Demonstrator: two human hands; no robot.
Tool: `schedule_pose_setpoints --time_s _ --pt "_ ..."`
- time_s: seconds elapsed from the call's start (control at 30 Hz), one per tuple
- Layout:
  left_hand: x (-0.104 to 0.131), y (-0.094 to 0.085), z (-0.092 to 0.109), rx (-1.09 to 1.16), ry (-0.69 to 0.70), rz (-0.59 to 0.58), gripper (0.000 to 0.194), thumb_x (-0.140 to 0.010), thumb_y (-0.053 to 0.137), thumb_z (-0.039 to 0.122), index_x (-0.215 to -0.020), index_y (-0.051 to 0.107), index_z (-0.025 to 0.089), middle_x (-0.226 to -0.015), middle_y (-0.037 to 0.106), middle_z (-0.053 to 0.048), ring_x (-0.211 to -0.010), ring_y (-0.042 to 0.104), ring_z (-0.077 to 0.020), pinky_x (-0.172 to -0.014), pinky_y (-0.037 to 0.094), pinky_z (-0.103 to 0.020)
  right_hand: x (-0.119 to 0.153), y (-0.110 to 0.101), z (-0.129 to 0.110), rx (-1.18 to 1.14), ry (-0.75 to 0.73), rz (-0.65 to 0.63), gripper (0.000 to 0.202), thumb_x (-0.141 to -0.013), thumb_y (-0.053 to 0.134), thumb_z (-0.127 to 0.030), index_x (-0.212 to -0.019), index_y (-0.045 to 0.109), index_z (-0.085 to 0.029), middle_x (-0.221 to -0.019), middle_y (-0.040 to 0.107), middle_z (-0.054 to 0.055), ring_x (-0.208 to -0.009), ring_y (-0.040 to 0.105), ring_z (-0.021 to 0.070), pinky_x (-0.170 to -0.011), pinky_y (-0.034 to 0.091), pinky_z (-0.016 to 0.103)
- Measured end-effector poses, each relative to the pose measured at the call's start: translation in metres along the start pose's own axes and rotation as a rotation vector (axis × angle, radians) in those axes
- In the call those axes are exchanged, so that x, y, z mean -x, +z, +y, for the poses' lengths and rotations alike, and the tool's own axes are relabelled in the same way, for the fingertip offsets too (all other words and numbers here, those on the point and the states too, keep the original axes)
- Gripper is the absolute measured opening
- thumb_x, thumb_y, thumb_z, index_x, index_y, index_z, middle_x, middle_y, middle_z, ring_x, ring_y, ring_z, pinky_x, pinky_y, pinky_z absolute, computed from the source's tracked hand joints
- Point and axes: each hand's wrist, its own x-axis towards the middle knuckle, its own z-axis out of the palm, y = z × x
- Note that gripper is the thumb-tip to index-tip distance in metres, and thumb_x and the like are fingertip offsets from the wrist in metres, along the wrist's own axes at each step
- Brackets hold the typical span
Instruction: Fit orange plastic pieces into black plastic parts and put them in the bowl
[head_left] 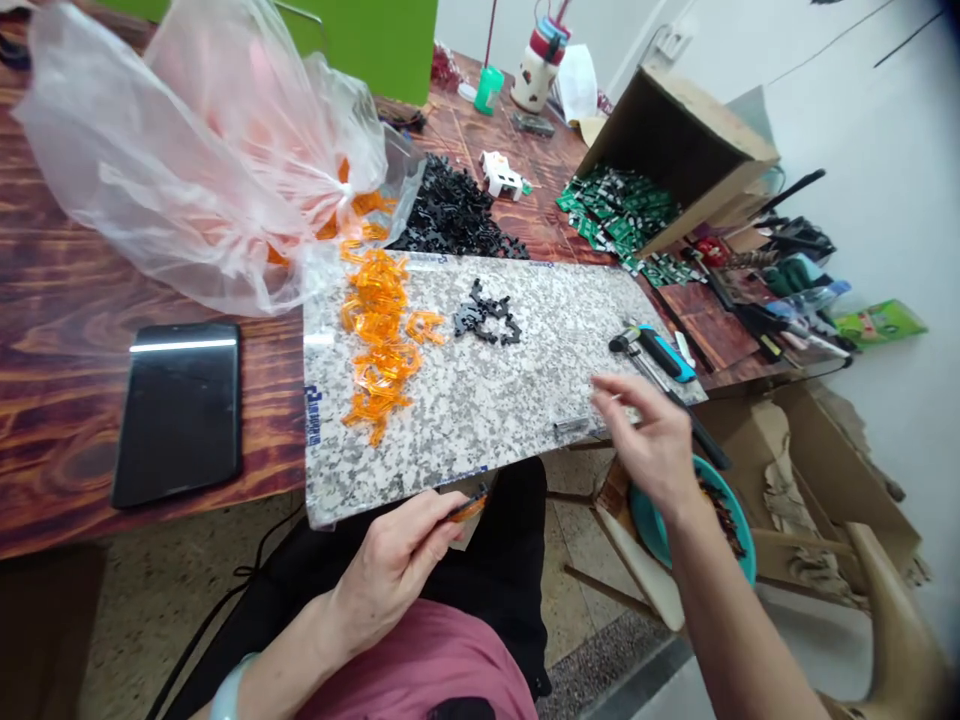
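My left hand (pixel 405 545) is closed, pinching a flat orange plastic piece (pixel 470 508) with a black part on it, just off the near edge of the speckled board (pixel 547 350). Over the board's right end, my right hand (pixel 649 435) has its fingers curled together; a small pale bit shows at the fingertips, too little to name. Below those fingers a clear, thin tube (pixel 571 425) lies at the board's edge, partly hidden. A pile of orange plastic clips (pixel 379 320) covers the board's left side. Several small black parts (pixel 487 313) sit near its middle.
A plastic bag (pixel 217 160) and a black tablet (pixel 180 415) are on the left. Behind the board are a black parts heap (pixel 457 210) and a cardboard box (pixel 675 150) spilling green circuit boards (pixel 622 205). A blue-handled cutter (pixel 666 352) lies right, above a teal basin (pixel 652 525).
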Motion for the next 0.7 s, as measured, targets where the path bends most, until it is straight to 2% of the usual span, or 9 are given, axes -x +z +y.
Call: schedule_pose_setpoints --time_s 0.07,0.13,0.2,0.27,0.37,0.47,0.5,0.6,0.7 --pt "-0.003 -0.001 0.002 -0.001 0.007 -0.023 0.023 -0.092 0.045 0.017 -0.109 0.061 0.017 -0.078 0.065 -0.003 -0.069 0.062 -0.0136 -0.066 0.049 -0.021 0.019 0.006 -0.049 -0.233 -0.105 -0.265 0.025 -0.086 0.061 -0.036 -0.107 0.064 -0.022 -0.104 0.068 0.006 -0.096 0.063 0.0193 -0.085 0.051 0.035" --pt "-0.004 -0.001 0.003 0.002 0.0 -0.06 0.022 -0.092 0.045 0.018 -0.105 0.063 0.018 -0.077 0.066 -0.003 -0.068 0.063 -0.0141 -0.066 0.05 -0.02 0.037 0.014 -0.084 -0.362 -0.125 -0.437 0.029 -0.085 0.063 -0.037 -0.11 0.063 -0.023 -0.106 0.068 0.004 -0.1 0.063 0.019 -0.089 0.052 0.033" --pt "-0.005 0.0 0.001 0.003 -0.025 -0.116 0.023 -0.092 0.046 0.021 -0.106 0.065 0.02 -0.081 0.069 -0.004 -0.07 0.065 -0.0149 -0.067 0.051 -0.02 0.052 0.024 -0.099 -0.403 -0.063 -0.487 0.02 -0.09 0.056 -0.034 -0.106 0.064 -0.026 -0.098 0.069 0.001 -0.092 0.066 0.0153 -0.085 0.055 0.027" --pt "-0.007 0.004 -0.003 -0.016 -0.068 -0.178 0.026 -0.092 0.047 0.025 -0.111 0.064 0.022 -0.081 0.071 -0.003 -0.071 0.067 -0.0153 -0.068 0.052 -0.019 0.066 0.038 -0.093 -0.374 0.024 -0.452 0.017 -0.093 0.051 -0.031 -0.101 0.066 -0.029 -0.09 0.07 -0.003 -0.082 0.067 0.0117 -0.078 0.057 0.021" --pt "-0.012 0.011 -0.016 -0.083 -0.165 -0.225 0.042 -0.09 0.049 0.033 -0.129 0.053 0.02 -0.08 0.074 -0.002 -0.07 0.071 -0.0162 -0.068 0.055 -0.019 0.088 0.056 -0.049 -0.233 0.153 -0.284 0.01 -0.087 0.06 -0.034 -0.092 0.068 -0.032 -0.08 0.071 -0.007 -0.071 0.068 0.0105 -0.066 0.058 0.019" --pt "-0.017 0.018 -0.028 -0.125 -0.2 -0.292 0.049 -0.088 0.048 0.038 -0.132 0.052 0.016 -0.079 0.076 -0.003 -0.073 0.073 -0.0184 -0.068 0.056 -0.019 0.114 0.051 0.023 -0.093 0.337 -0.109 0.016 -0.09 0.057 -0.034 -0.09 0.067 -0.021 -0.082 0.07 -0.001 -0.071 0.066 0.0125 -0.064 0.057 0.024" --pt "-0.018 0.019 -0.031 -0.133 -0.199 -0.317 0.048 -0.088 0.048 0.039 -0.129 0.055 0.016 -0.084 0.077 -0.004 -0.078 0.074 -0.0196 -0.069 0.057 -0.02 0.122 0.042 0.049 -0.052 0.408 -0.045 0.02 -0.093 0.054 -0.032 -0.097 0.064 -0.015 -0.09 0.068 0.003 -0.074 0.065 0.0127 -0.067 0.056 0.029" --pt "-0.02 0.019 -0.034 -0.145 -0.191 -0.367 0.042 -0.085 0.052 0.041 -0.118 0.065 0.018 -0.101 0.076 -0.006 -0.095 0.071 -0.0222 -0.078 0.056 -0.02 0.14 0.003 0.119 0.067 0.612 0.164 0.024 -0.093 0.054 -0.033 -0.11 0.06 -0.017 -0.11 0.062 0.006 -0.091 0.062 0.0178 -0.078 0.054 0.035" --pt "-0.019 0.019 -0.033 -0.134 -0.215 -0.377 0.038 -0.086 0.054 0.04 -0.116 0.067 0.021 -0.111 0.073 -0.004 -0.102 0.069 -0.0216 -0.088 0.052 -0.021 0.149 -0.035 0.163 0.158 0.768 0.394 0.03 -0.092 0.055 -0.032 -0.116 0.056 -0.016 -0.115 0.059 0.008 -0.096 0.061 0.0196 -0.081 0.053 0.039"
